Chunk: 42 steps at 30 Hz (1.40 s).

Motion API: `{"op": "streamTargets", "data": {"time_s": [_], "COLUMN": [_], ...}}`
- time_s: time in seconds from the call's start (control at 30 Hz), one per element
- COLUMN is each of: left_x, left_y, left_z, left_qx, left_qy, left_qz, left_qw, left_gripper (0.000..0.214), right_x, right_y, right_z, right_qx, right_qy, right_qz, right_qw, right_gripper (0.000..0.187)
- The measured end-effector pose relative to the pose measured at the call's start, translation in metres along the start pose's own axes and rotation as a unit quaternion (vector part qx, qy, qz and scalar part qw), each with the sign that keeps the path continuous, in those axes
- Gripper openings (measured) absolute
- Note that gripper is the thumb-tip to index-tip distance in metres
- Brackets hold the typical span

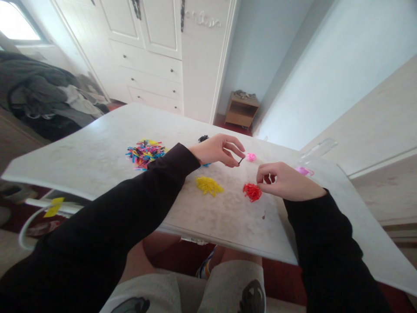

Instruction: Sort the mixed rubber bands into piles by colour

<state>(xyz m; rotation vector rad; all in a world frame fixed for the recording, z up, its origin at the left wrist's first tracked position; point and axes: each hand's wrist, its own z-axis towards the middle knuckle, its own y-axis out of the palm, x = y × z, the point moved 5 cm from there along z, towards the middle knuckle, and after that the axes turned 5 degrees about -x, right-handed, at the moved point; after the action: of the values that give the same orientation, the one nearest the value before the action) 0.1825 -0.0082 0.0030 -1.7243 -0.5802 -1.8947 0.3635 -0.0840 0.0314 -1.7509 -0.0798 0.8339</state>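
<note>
My left hand [221,150] is above the middle of the table, thumb and fingers pinching a small thin black strip [241,161]. My right hand [283,179] is at the red pile [252,192], its thumb and fingertips pressed together; whatever may be in them is hidden. Similar small strips lie in a yellow pile [208,186], a pink pile [250,157] and a black pile [203,138]. A blue pile [205,164] is mostly covered by my left hand. Left of my left wrist sits a larger mixed-colour heap [145,153].
The white table [228,221] has a clear plastic container [319,148] and a pink-purple item [304,171] near its right edge. A white wardrobe [153,82] and a small wooden cabinet [243,108] stand beyond. Dark clothes [42,95] are heaped at left.
</note>
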Motion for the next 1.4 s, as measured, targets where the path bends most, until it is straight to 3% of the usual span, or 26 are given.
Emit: {"op": "streamTargets", "data": {"time_s": [0.1, 0.27, 0.37, 0.53, 0.7, 0.93, 1.13, 1.4], "left_x": [0.001, 0.001, 0.000, -0.002, -0.003, -0.001, 0.004, 0.006], "left_y": [0.002, 0.007, 0.008, 0.006, 0.001, 0.001, 0.001, 0.001], "left_z": [0.000, 0.000, 0.001, 0.003, 0.005, 0.005, 0.002, 0.001], "left_qx": [-0.019, -0.041, -0.046, -0.025, 0.008, 0.030, 0.081, 0.090], "left_qy": [0.001, -0.006, -0.004, 0.018, 0.034, 0.041, 0.038, 0.041], "left_qz": [-0.021, -0.043, -0.048, -0.078, -0.093, -0.095, -0.140, -0.146], "left_qw": [1.000, 0.998, 0.998, 0.996, 0.995, 0.994, 0.986, 0.984], "left_gripper": [0.043, 0.040, 0.040, 0.040, 0.036, 0.030, 0.029, 0.025], "right_x": [0.001, -0.013, -0.022, -0.030, -0.035, -0.042, -0.041, -0.039], "right_y": [0.000, -0.008, -0.005, 0.006, 0.013, 0.024, 0.026, 0.030], "right_z": [0.000, 0.002, 0.005, 0.008, 0.010, 0.012, 0.014, 0.016], "right_qx": [0.001, 0.110, 0.126, 0.114, 0.107, 0.040, 0.040, 0.029], "right_qy": [0.010, -0.007, -0.032, -0.091, -0.113, -0.110, -0.096, -0.092], "right_qz": [-0.031, -0.035, -0.002, 0.016, 0.043, 0.109, 0.117, 0.172], "right_qw": [0.999, 0.993, 0.991, 0.989, 0.987, 0.987, 0.988, 0.980], "right_gripper": [0.013, 0.015, 0.010, 0.007, 0.032, 0.061, 0.061, 0.058]}}
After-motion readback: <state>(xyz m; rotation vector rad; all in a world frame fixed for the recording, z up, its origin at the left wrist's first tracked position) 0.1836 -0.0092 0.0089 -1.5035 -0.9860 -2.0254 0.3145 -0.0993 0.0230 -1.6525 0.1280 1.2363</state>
